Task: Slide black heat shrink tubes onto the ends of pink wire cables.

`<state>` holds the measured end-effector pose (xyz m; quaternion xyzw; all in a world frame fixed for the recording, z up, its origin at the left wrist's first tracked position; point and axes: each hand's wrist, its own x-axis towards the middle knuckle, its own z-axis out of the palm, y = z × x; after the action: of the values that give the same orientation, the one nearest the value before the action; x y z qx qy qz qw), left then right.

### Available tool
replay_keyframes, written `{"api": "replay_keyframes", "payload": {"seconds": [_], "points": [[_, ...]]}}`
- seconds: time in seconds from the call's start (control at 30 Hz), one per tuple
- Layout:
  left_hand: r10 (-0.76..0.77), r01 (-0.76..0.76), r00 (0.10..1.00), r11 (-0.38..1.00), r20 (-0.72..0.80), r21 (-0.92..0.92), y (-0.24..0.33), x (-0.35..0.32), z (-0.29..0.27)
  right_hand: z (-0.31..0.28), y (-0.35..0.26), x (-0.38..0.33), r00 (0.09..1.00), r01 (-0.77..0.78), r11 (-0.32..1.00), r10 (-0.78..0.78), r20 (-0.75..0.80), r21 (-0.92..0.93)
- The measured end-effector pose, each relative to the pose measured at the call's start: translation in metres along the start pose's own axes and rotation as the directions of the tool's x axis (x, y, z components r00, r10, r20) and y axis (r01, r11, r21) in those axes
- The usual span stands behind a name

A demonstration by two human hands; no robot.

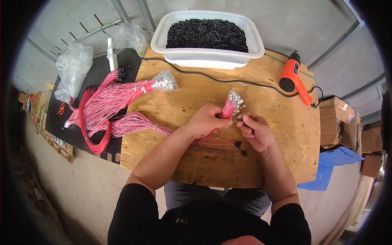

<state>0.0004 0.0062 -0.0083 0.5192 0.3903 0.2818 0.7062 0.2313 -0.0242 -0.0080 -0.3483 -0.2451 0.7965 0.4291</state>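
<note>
My left hand (209,121) is closed around a bundle of thin red and white wires (227,112), whose bright metal ends (234,99) fan out above the fingers. Close beside it, my right hand (258,131) pinches a short black sleeve (239,119) between thumb and fingertips. The sleeve is level with a wire end by my left thumb; whether it sits over that end is too small to tell. Below the hands, a few wires with black-sleeved ends (241,150) lie on the wooden table (196,165).
A white tub (208,54) of short black sleeves (206,34) stands at the back. An orange heat gun (290,73) lies at the right, its black cord (212,77) crossing the table. Larger wire bundles (102,104) fill the left side. Rubber bands (263,90) are scattered around.
</note>
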Motion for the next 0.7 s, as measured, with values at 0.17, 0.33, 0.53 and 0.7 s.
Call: {"api": "replay_keyframes", "payload": {"seconds": [0.17,0.33,0.53,0.7], "points": [[-0.009,0.008,1.000,1.000,0.003,0.011,0.0001,0.0002,0.0003,0.0006,-0.0003,-0.0010,1.000,0.003,1.000,-0.003,-0.003,0.009],[-0.017,0.017,1.000,1.000,0.011,0.015,0.0020,-0.0006,0.0003,0.0026,0.0027,-0.0006,1.000,0.007,1.000,-0.007,-0.008,-0.013],[-0.025,0.025,1.000,1.000,0.007,0.008,0.0019,0.0000,0.0000,0.0037,-0.0014,-0.0013,1.000,-0.003,1.000,0.003,0.002,0.016],[-0.041,0.041,0.999,0.999,0.016,0.035,0.0031,-0.0003,-0.0011,0.0052,-0.0021,-0.0022,1.000,-0.007,1.000,0.007,0.019,-0.004]]}}
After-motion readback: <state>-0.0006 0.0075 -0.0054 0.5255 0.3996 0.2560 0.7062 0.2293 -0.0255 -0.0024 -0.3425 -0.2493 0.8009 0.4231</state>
